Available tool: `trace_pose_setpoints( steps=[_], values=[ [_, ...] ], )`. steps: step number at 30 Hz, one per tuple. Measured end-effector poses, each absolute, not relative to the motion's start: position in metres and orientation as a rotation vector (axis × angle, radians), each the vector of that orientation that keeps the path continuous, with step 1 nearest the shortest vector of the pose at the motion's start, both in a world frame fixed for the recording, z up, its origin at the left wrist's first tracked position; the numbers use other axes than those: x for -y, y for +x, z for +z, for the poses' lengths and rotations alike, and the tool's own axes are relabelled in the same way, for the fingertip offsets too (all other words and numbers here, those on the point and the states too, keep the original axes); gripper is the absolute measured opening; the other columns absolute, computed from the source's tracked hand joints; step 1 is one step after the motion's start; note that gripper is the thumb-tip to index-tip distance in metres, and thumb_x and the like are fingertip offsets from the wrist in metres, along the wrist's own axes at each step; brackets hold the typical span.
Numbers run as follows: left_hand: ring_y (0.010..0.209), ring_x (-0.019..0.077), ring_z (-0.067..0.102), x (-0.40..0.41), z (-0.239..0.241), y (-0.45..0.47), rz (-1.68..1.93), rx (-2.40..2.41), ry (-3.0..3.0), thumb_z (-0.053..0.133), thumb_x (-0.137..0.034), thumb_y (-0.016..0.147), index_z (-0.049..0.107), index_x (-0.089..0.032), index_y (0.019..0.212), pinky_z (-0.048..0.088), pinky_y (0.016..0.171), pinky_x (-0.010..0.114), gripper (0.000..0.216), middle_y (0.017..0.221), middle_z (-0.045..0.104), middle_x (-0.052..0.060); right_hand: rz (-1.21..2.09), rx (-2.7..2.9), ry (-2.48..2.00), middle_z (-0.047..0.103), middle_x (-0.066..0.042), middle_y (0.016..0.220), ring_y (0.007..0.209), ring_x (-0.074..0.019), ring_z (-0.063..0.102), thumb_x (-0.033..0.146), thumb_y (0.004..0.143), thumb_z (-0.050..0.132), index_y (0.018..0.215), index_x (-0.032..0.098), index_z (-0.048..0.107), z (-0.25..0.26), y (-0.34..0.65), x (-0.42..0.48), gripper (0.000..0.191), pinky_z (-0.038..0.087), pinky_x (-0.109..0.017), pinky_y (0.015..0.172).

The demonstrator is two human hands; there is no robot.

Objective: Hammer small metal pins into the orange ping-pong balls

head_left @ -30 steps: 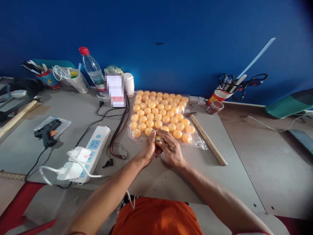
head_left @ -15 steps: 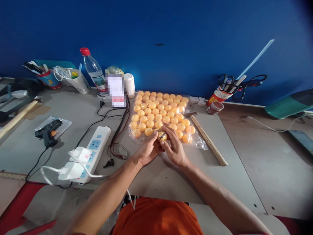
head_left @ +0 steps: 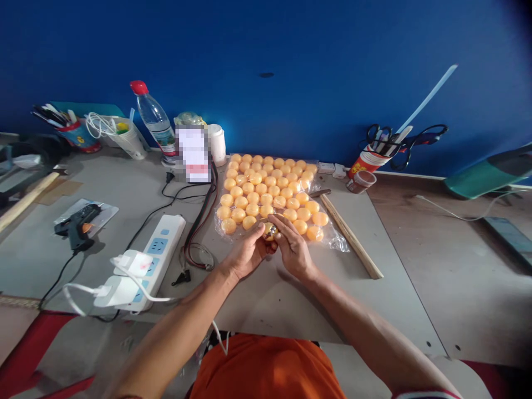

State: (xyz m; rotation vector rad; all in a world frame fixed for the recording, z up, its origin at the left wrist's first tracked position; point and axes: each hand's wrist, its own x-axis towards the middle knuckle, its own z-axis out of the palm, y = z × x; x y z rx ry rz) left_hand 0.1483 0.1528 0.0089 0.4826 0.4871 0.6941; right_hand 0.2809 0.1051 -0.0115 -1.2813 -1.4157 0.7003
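Note:
My left hand (head_left: 248,250) is closed round a small gold-coloured metal piece (head_left: 270,231) with shiny silvery spots; its exact kind I cannot make out. From the other side, the fingers of my right hand (head_left: 296,249) press on the same piece, fingertips against its top and edge. Both hands meet over the grey table, just in front of a clear plastic bag (head_left: 339,242) of orange balls (head_left: 266,188) lying in rows. The underside of the piece is hidden by fingers.
Right of the bag lies a wooden-handled hammer (head_left: 353,235). A white power strip (head_left: 160,249) with plugs, a black glue gun (head_left: 78,224) and cables are at left. Along the blue wall stand a water bottle (head_left: 155,122), a white container (head_left: 216,144) and a tool cup (head_left: 368,160).
The right hand's fingers have shifted and lie straighter over the gold-coloured piece, which shows turned a little. The whole view has slid slightly left.

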Motion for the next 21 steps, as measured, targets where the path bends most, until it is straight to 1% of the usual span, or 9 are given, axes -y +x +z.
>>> trace_pose_setpoints(
  steps=[1,2,3,7,9,12,15,19,21],
  values=[
    [0.063,0.0114,0.056,-0.1531,0.0096,0.148,0.675,-0.49,0.484,0.073,-0.039,0.081,0.064,-0.013,0.088,0.046,0.059,0.023,0.029,0.074,0.06,0.003,0.75,1.387,-1.271,0.055,-0.012,0.14,0.083,-0.0183,0.068,0.043,0.1,0.043,0.135,0.029,0.061,-0.0109,0.2818,-0.1055,0.042,0.061,-0.039,0.075],
    [0.062,0.0121,0.056,-0.1532,0.0104,0.1477,0.662,-0.491,0.49,0.07,-0.038,0.082,0.063,-0.013,0.087,0.046,0.059,0.024,0.026,0.073,0.06,0.003,0.786,1.367,-1.252,0.056,-0.012,0.139,0.079,-0.0172,0.067,0.044,0.101,0.042,0.132,0.029,0.063,-0.0104,0.2831,-0.1058,0.041,0.061,-0.039,0.071],
    [0.061,0.0126,0.057,-0.1531,0.0111,0.1476,0.658,-0.489,0.499,0.068,-0.035,0.083,0.063,-0.013,0.085,0.046,0.059,0.024,0.023,0.071,0.059,0.003,0.799,1.359,-1.229,0.057,-0.011,0.137,0.082,-0.0185,0.068,0.045,0.1,0.043,0.13,0.029,0.066,-0.01,0.2846,-0.1059,0.041,0.061,-0.04,0.073],
    [0.063,0.0118,0.057,-0.1512,0.0127,0.1485,0.697,-0.497,0.509,0.066,-0.02,0.079,0.063,-0.014,0.087,0.047,0.06,0.024,0.011,0.072,0.06,0.002,0.756,1.396,-1.149,0.062,-0.01,0.133,0.121,-0.0282,0.059,0.048,0.096,0.051,0.125,0.027,0.069,-0.0091,0.2885,-0.1053,0.039,0.05,-0.049,0.102],
    [0.064,0.0104,0.056,-0.1506,0.0129,0.1496,0.719,-0.515,0.481,0.068,-0.02,0.078,0.064,-0.014,0.088,0.047,0.061,0.023,0.013,0.076,0.062,0.002,0.775,1.404,-1.15,0.062,-0.011,0.133,0.124,-0.0288,0.057,0.047,0.096,0.052,0.128,0.027,0.066,-0.0087,0.2882,-0.1045,0.041,0.05,-0.049,0.103],
    [0.067,0.0102,0.057,-0.1501,0.0141,0.1509,0.751,-0.522,0.43,0.074,-0.03,0.079,0.064,-0.014,0.089,0.046,0.06,0.022,0.021,0.081,0.063,0.002,0.771,1.43,-1.159,0.061,-0.011,0.132,0.122,-0.0277,0.058,0.046,0.096,0.053,0.134,0.027,0.062,-0.0082,0.2866,-0.1034,0.043,0.049,-0.048,0.104],
    [0.076,0.0133,0.061,-0.1488,0.016,0.1517,0.736,-0.459,0.432,0.072,-0.039,0.081,0.065,-0.015,0.098,0.049,0.065,0.024,0.03,0.09,0.066,0.005,0.718,1.484,-1.155,0.059,-0.012,0.135,0.128,-0.0281,0.054,0.046,0.094,0.057,0.136,0.026,0.058,-0.0078,0.2859,-0.103,0.046,0.043,-0.049,0.11],
    [0.09,0.0165,0.063,-0.1463,0.0169,0.1518,0.768,-0.415,0.515,0.068,-0.028,0.079,0.067,-0.017,0.108,0.05,0.074,0.025,0.031,0.103,0.068,0.006,0.687,1.466,-1.244,0.054,-0.014,0.137,0.13,-0.0289,0.051,0.05,0.092,0.059,0.134,0.024,0.059,-0.008,0.2855,-0.1037,0.049,0.043,-0.048,0.11],
    [0.1,0.0183,0.063,-0.1455,0.0167,0.1514,0.789,-0.406,0.545,0.066,-0.021,0.076,0.066,-0.019,0.116,0.05,0.084,0.027,0.04,0.109,0.068,0.006,0.689,1.438,-1.261,0.055,-0.013,0.133,0.126,-0.0275,0.053,0.048,0.092,0.059,0.13,0.025,0.061,-0.0081,0.2851,-0.1043,0.044,0.045,-0.046,0.108]
  ],
)
